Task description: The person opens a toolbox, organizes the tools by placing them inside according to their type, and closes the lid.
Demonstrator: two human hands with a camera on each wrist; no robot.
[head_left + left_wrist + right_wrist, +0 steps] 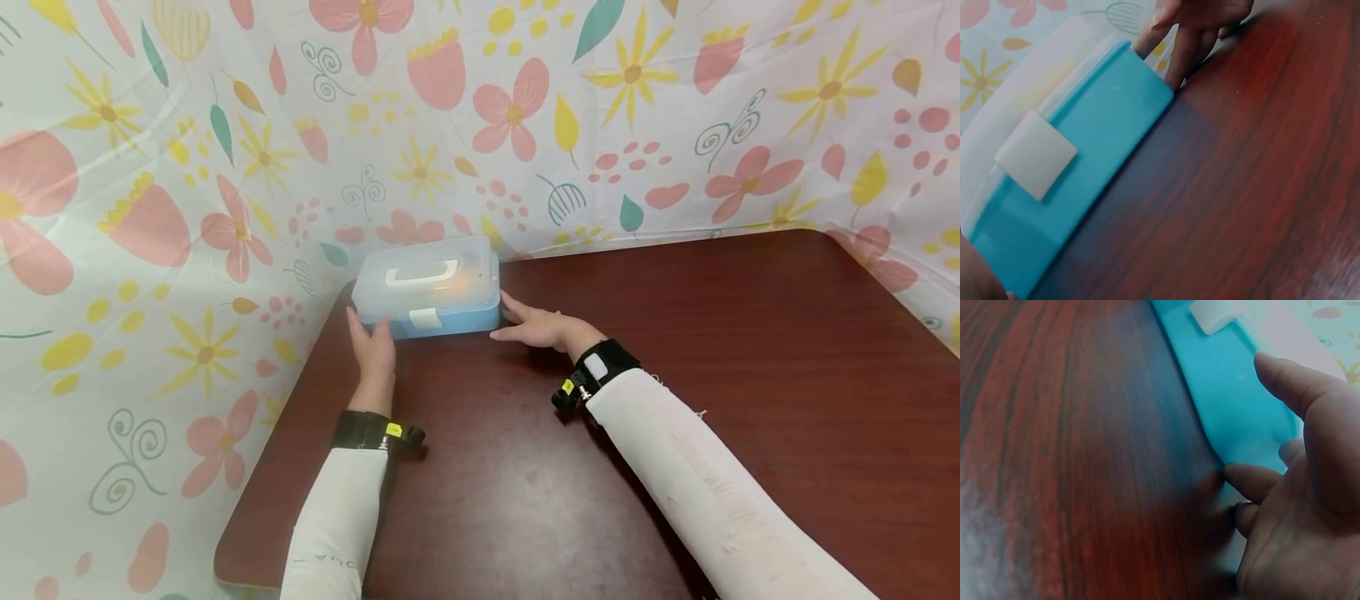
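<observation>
A plastic storage box with a light blue base and a cloudy see-through lid lies on the table at the back left. Its lid bears a white carry handle, and a white latch sits on the front. Something orange shows faintly through the lid. My left hand is at the box's left front corner, thumb toward the front face and fingers along the side. At the right end, my right hand has its fingertips against the blue base near the bottom edge, thumb apart from the fingers.
The dark red-brown wooden table extends to the right and toward me. A flower-printed curtain hangs behind the table and along its left side, close to the box. Black straps with small cameras circle both wrists.
</observation>
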